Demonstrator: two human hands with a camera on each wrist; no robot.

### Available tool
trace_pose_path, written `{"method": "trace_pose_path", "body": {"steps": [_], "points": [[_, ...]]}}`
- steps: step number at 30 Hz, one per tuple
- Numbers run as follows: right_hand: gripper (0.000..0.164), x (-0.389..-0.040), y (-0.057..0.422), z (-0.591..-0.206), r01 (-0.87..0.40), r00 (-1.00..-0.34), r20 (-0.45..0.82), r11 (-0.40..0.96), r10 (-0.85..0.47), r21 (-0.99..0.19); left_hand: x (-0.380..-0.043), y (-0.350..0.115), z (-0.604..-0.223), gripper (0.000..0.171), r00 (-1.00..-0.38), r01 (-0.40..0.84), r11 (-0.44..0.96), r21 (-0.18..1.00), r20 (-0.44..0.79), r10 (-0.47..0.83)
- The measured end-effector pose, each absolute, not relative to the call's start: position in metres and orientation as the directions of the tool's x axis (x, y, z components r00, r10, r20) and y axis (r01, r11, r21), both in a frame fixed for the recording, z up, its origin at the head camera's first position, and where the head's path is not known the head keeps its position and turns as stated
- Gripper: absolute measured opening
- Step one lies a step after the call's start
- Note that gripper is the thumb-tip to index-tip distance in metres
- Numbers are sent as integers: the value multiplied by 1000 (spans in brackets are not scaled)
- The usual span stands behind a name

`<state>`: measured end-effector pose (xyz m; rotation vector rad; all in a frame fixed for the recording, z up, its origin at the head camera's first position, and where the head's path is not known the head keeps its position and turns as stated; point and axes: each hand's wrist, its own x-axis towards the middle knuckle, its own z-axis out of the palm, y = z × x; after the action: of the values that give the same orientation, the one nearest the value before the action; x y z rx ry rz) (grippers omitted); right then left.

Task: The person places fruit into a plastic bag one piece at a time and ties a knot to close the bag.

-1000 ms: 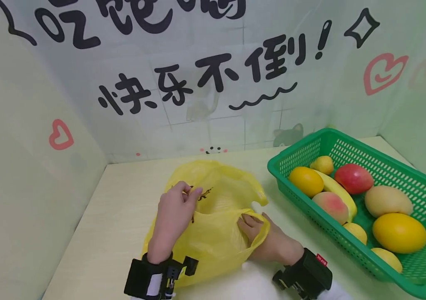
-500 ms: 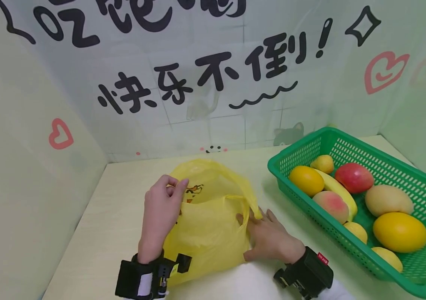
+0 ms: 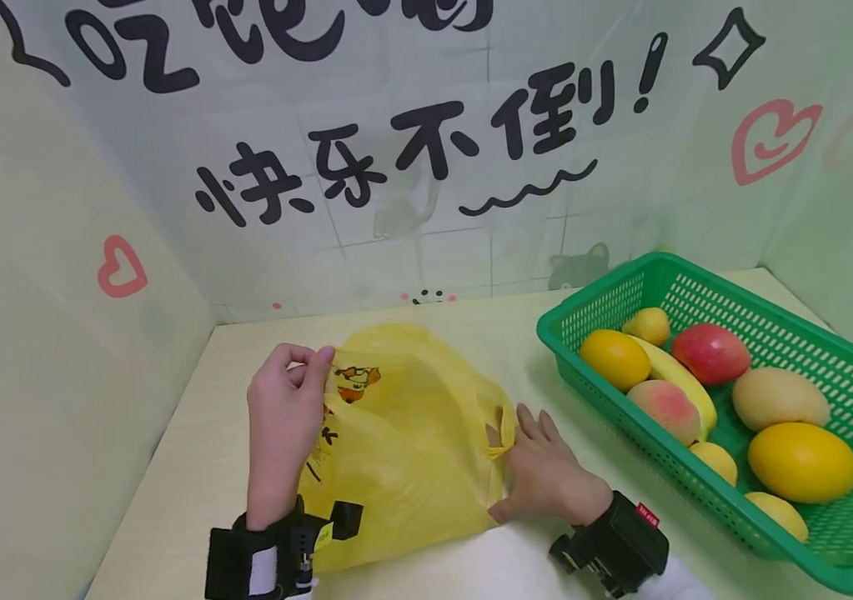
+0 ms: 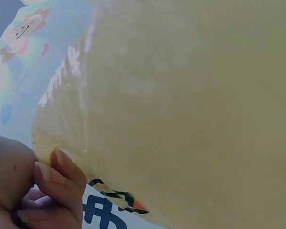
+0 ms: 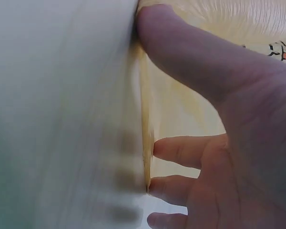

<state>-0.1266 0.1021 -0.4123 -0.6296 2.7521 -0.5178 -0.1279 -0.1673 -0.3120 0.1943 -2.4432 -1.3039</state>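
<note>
A yellow plastic bag point(image 3: 411, 483) with dark and orange printing lies on the pale table in the head view. My left hand point(image 3: 287, 400) pinches its upper left edge between thumb and curled fingers. Close up in the left wrist view, that same hand point(image 4: 52, 186) is at the stretched edge of the film. At the bag's right side, my right hand point(image 3: 549, 475) lies with its fingers spread, touching the side near a gathered handle; part of it shows through the opening there. The right wrist view has this hand's point(image 5: 205, 71) thumb and fingertips along the bag's thin side.
To the right stands a green perforated basket point(image 3: 617, 412). It holds a banana point(image 3: 674, 379), a peach point(image 3: 664, 410), a red fruit point(image 3: 711, 353), a large yellow-orange fruit point(image 3: 803, 462) and several others. Behind the table is a wall sheet with black lettering point(image 3: 434, 137).
My left hand has moved left, drawing the bag's edge with it and spreading the film flatter. My right hand has come out of the bag's mouth and spread at its right side.
</note>
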Motion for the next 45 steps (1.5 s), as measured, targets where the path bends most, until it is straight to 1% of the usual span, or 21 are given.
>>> {"method": "trace_pose_path", "body": {"steps": [4, 6, 9, 14, 17, 20, 23, 28, 32, 34, 37, 40, 45], "points": [[102, -126, 103, -411, -383, -866, -162, 836, -473, -393, -126, -174, -309, 38, -888, 61, 541, 839, 293, -355], [104, -126, 104, -410, -386, -865, -159, 833, -476, -396, -126, -176, -308, 38, -869, 63, 527, 848, 306, -389], [106, -126, 105, -409, -382, -864, -165, 833, -475, -400, -125, -178, -308, 38, -864, 58, 508, 859, 298, -406], [108, -128, 105, -410, -362, -861, -183, 825, -474, -435, -126, -173, -309, 34, -898, 60, 519, 853, 273, -345], [106, -129, 105, -411, -386, -858, -157, 815, -490, -433, -128, -168, -310, 28, -919, 78, 546, 834, 273, -285], [105, -130, 107, -411, -420, -854, -123, 809, -505, -411, -129, -162, -310, 25, -934, 106, 579, 809, 281, -222], [100, -131, 109, -409, -418, -851, -136, 811, -507, -410, -130, -157, -311, 25, -940, 123, 597, 793, 285, -185], [84, -134, 116, -399, -401, -838, -186, 809, -514, -429, -131, -153, -315, 25, -944, 122, 609, 784, 282, -174], [72, -134, 125, -387, -399, -831, -186, 794, -525, -460, -132, -153, -317, 23, -949, 106, 615, 781, 263, -171], [70, -134, 131, -380, -387, -836, -182, 793, -517, -471, -132, -152, -317, 22, -952, 101, 616, 781, 256, -169], [69, -134, 141, -369, -404, -849, -133, 790, -512, -461, -131, -151, -317, 20, -953, 94, 617, 782, 249, -171], [66, -132, 151, -359, -433, -864, -51, 792, -500, -430, -130, -151, -317, 19, -954, 94, 614, 784, 248, -171], [61, -127, 159, -346, -451, -881, 71, 787, -467, -420, -131, -152, -317, 19, -954, 88, 613, 785, 244, -175]]}}
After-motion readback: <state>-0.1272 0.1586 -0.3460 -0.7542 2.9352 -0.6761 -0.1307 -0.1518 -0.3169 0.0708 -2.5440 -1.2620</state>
